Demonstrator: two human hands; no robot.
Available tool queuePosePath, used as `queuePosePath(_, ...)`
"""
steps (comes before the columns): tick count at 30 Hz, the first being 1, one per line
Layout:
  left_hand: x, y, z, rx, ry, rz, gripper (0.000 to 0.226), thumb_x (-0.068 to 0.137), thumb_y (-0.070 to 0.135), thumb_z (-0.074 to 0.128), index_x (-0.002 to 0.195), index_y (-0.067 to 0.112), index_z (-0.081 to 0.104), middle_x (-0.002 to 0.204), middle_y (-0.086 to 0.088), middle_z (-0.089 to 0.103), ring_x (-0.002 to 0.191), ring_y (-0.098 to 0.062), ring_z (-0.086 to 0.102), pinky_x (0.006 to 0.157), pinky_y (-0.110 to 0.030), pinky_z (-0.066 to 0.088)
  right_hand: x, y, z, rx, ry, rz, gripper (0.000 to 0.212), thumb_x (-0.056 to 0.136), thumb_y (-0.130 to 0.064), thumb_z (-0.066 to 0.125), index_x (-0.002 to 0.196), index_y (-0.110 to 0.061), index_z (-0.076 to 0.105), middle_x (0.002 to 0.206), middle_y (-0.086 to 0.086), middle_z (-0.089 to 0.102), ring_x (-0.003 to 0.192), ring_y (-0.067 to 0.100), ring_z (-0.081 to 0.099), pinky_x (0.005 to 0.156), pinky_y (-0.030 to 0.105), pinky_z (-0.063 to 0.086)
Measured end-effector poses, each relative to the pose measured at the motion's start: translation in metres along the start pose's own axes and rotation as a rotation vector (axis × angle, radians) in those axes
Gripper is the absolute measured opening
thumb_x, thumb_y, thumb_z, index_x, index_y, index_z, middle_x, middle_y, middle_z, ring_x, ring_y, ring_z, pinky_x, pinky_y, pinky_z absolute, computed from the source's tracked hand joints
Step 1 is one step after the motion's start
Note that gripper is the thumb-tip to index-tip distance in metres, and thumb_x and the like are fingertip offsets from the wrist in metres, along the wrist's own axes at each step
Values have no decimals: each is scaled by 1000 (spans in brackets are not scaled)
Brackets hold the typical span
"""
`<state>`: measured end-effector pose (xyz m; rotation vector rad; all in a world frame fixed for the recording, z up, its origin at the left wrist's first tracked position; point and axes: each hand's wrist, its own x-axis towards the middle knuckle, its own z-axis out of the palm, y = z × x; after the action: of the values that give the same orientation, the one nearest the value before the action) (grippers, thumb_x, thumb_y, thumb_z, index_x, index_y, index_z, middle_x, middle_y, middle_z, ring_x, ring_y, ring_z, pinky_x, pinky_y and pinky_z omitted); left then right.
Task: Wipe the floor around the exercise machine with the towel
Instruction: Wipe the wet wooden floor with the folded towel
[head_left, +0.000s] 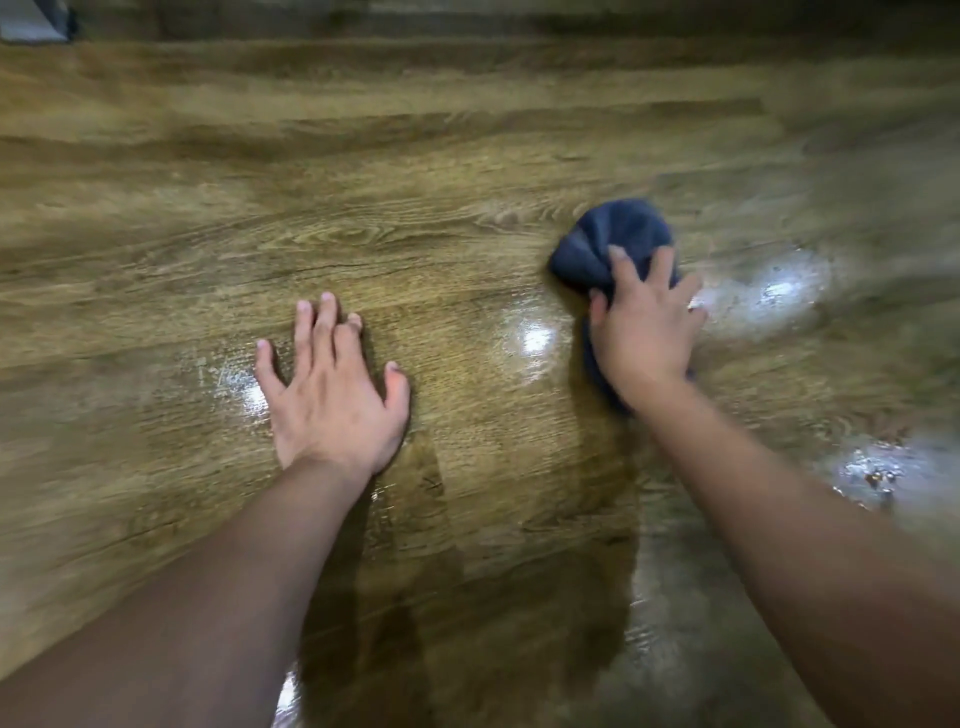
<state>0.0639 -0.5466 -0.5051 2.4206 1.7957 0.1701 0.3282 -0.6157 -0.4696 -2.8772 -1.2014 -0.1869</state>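
Bare left hand (332, 387) flat, fingers spread, on glossy wood-grain floor (415, 156); right hand (644, 332) atop bunched dark-blue towel (613, 244).

The left hand (332, 384) lies flat on the wood-grain floor (415, 156), fingers straight and slightly spread. Well to its right, the right hand (647, 332) presses on a bunched dark blue towel (608, 241), fingers spread over it. Bright glare patches shine on the floor near both hands. The picture is blurred.
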Motion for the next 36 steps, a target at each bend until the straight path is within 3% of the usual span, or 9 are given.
queuePosePath(6, 1, 0, 0, -36, 4, 12, 70, 87, 54, 28, 143, 13, 40, 164, -2, 20, 153, -16, 7, 119, -56, 7, -197, 37, -21, 68, -14, -463, 56, 82, -38, 58, 137, -30, 58, 134, 12, 57, 87, 38, 53, 72, 52, 49)
queuePosePath(11, -5, -5, 3, -67, 57, 98, 60, 91, 52, 29, 133, 15, 48, 156, -7, 35, 149, -24, 20, 116, -63, 12, -211, 68, -28, 132, -53, -712, 58, 78, -44, 60, 135, -33, 62, 130, 9, 62, 84, 32, 58, 69, 44, 51)
queuePosePath(14, -6, 1, -1, -12, -17, 123, 53, 94, 47, 31, 131, 11, 44, 153, -14, 36, 148, -32, 22, 112, -71, 11, -172, 77, -25, 90, -88, -647, 59, 83, -47, 57, 141, -34, 55, 135, 9, 57, 97, 37, 57, 74, 46, 50)
queuePosePath(17, 1, 13, -18, 34, -157, 90, 45, 93, 37, 38, 126, 7, 42, 147, -23, 37, 142, -42, 27, 110, -73, 17, -109, 90, -14, 9, -28, -321, 57, 90, -48, 54, 146, -39, 46, 144, 10, 47, 113, 40, 50, 83, 49, 49)
queuePosePath(20, -23, 28, -35, 50, -167, 294, 40, 85, 33, 54, 115, 6, 53, 130, -25, 51, 129, -42, 43, 111, -65, 25, -38, 103, -2, 14, -51, -49, 54, 96, -50, 50, 148, -41, 38, 150, 10, 35, 123, 39, 41, 93, 51, 42)
queuePosePath(23, -83, 44, -40, -139, -214, 440, 40, 87, 29, 61, 123, 13, 55, 144, -15, 47, 141, -34, 35, 121, -53, 17, -17, 97, 5, 15, -93, 66, 50, 97, -47, 49, 145, -38, 38, 150, 12, 31, 127, 42, 36, 94, 53, 39)
queuePosePath(26, -140, 57, -37, -365, -233, 473, 42, 90, 26, 57, 131, 20, 51, 151, -3, 42, 148, -23, 25, 122, -50, 17, -62, 86, -8, -64, -68, -16, 50, 97, -45, 49, 145, -34, 39, 149, 14, 34, 127, 44, 37, 95, 56, 38)
queuePosePath(32, -189, 70, -35, -723, -151, 480, 46, 93, 28, 48, 137, 16, 45, 146, -4, 47, 142, -20, 38, 116, -47, 32, -251, 97, -38, 2, -117, -338, 59, 82, -41, 65, 140, -37, 53, 139, 10, 54, 99, 38, 56, 83, 49, 46)
queuePosePath(36, -192, 85, -32, -702, -228, 472, 38, 95, 31, 46, 129, 15, 54, 141, -5, 52, 142, -23, 38, 117, -43, 30, -364, 138, -49, 56, -189, -617, 53, 83, -42, 58, 136, -42, 54, 134, 5, 61, 88, 32, 60, 81, 47, 54)
